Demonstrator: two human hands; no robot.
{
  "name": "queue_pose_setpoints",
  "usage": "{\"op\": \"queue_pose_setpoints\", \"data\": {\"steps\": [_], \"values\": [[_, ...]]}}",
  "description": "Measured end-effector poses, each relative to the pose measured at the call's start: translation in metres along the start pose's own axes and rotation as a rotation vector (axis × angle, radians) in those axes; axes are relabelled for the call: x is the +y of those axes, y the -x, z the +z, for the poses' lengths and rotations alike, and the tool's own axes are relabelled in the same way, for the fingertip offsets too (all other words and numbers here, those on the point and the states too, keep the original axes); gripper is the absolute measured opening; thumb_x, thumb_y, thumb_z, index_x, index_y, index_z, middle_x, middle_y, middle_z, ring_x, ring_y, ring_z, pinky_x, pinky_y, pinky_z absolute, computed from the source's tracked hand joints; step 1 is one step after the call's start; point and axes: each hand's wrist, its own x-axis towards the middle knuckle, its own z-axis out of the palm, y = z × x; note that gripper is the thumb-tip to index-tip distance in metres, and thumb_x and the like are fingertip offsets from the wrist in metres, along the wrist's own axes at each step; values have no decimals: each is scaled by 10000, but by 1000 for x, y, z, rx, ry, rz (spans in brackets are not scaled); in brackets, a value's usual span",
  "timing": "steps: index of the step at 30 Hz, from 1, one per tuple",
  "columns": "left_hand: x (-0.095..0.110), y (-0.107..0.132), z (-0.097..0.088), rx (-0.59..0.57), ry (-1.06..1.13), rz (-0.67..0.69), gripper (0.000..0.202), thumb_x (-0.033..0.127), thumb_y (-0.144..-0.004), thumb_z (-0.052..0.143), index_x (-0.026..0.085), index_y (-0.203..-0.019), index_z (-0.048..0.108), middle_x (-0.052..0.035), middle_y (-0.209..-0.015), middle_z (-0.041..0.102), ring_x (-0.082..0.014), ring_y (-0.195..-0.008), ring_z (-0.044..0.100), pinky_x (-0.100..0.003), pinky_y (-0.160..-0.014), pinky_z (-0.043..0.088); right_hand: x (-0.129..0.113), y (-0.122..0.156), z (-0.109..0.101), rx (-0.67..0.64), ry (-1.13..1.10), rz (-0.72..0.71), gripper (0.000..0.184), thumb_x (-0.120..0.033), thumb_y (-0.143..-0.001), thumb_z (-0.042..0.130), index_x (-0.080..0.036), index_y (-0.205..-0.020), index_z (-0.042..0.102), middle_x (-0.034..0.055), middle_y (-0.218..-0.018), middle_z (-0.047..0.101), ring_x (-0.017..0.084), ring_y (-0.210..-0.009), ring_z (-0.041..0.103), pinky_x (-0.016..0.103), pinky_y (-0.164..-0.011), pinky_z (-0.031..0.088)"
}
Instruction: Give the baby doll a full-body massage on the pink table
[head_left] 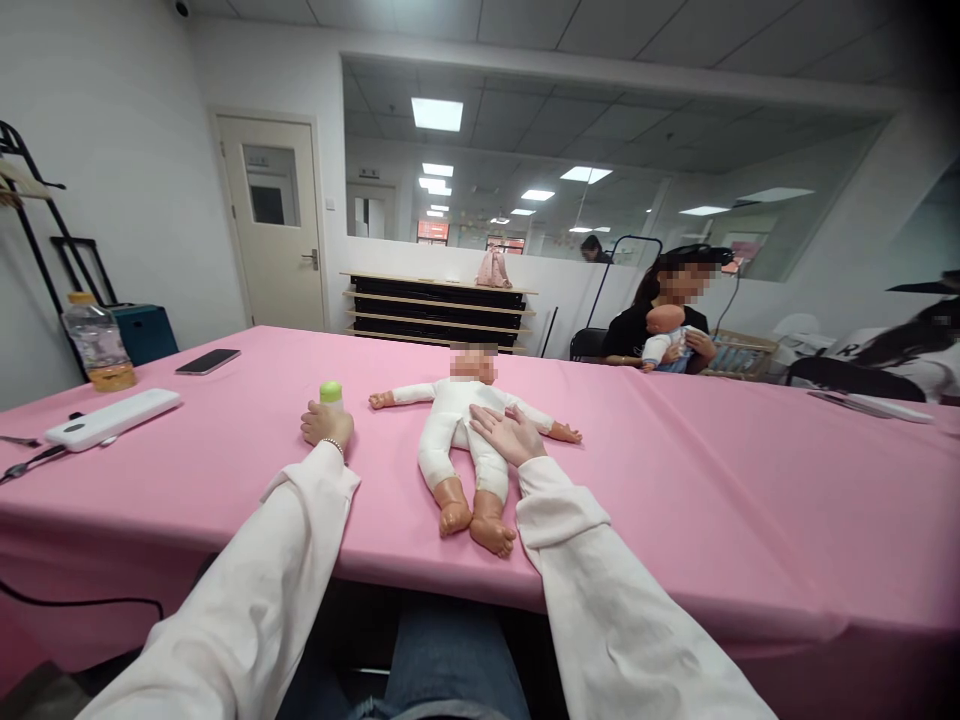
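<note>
A baby doll (442, 436) with a white cloth body lies on its back on the pink-covered table, arms spread and feet toward me. Flat on its lower body, at the hip, rests my right hand (511, 434), fingers stretched out. To the doll's left, my left hand (328, 426) is wrapped round a small bottle with a light green cap (331, 392). Most of the bottle is hidden behind my fingers; the cap shows above them.
On the left stand a drink bottle (100, 345), a dark phone (208, 362) and a white power bank (112, 420) with a cable. Papers (870, 406) lie at the right. Across the table, a person (626, 325) holds another doll (664, 338); someone else sits far right.
</note>
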Motion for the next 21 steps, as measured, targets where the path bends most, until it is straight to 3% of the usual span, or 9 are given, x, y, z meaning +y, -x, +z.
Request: {"op": "queue_pose_setpoints", "data": {"steps": [5,11,21], "values": [[-1,-3,0,-63,41,25,540,221,-682,603,89,-1189,473,-239,-1257,495,-378,-1202,447,-480,-974,370,2,4,6,-69,-6,42,719,-515,-938,177,-20,-1450,82,238,-1453,295,267,-1347,336,464,-923,493],[-2,-2,-1,-42,120,24,539,210,-660,616,126,-1176,483,-221,-1249,517,-388,-1191,460,-526,-962,372,6,14,21,-92,-48,45,786,-580,-913,169,-18,-1451,59,247,-1441,310,281,-1352,322,475,-908,495],[4,7,-9,-114,169,-18,796,318,-731,610,106,-1393,224,-193,-1266,533,-348,-1222,452,-460,-993,364,9,15,24,-61,-33,32,776,-584,-913,143,-17,-1443,125,233,-1406,369,270,-1343,340,439,-902,504]]}}
